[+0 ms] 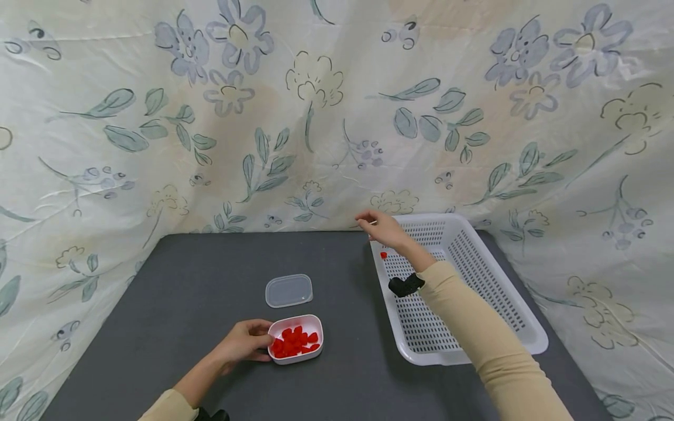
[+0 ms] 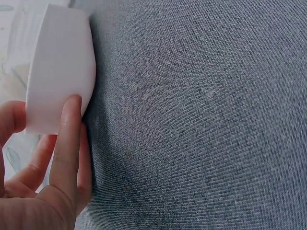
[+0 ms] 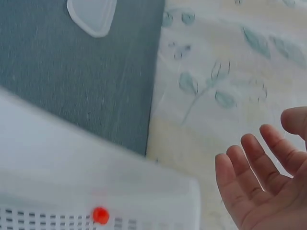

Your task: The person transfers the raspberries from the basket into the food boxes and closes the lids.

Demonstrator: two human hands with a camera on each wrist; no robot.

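Left hand [image 1: 242, 344] low on the dark grey counter [image 1: 200, 280], fingers curled round the near-left end of a small white container [image 1: 296, 338]; thumb and fingertips pressed to its side wall in the left wrist view, container [image 2: 60, 67] upright on the cloth-like surface. Filled with small red pieces [image 1: 295, 342], heaped in the middle, lid off. Clear plastic lid [image 1: 288, 290] flat on the counter just behind the container, apart from it, not touched.

Right hand [image 1: 383, 229] raised over the far-left corner of a white perforated basket [image 1: 521, 316], fingers spread and relaxed, palm empty in the right wrist view [image 3: 261, 182], holding nothing. One single red piece [image 1: 384, 255] on the basket floor just below that hand, near the far-left corner; seen again as a red dot [image 3: 100, 215] on the slotted bottom in the right wrist view, apart from the fingers. Basket rim [image 3: 96, 167] blurred there; lid [image 3: 92, 14] visible at the top edge on the grey surface.

Beige sleeve [image 1: 474, 327] stretched across the basket, black wrist-worn device [image 1: 405, 285] at the cuff. Basket at the right side of the counter, well apart from the container. Floral sheet [image 1: 337, 117] with blue-grey flowers and leaves draped behind and along both sides.
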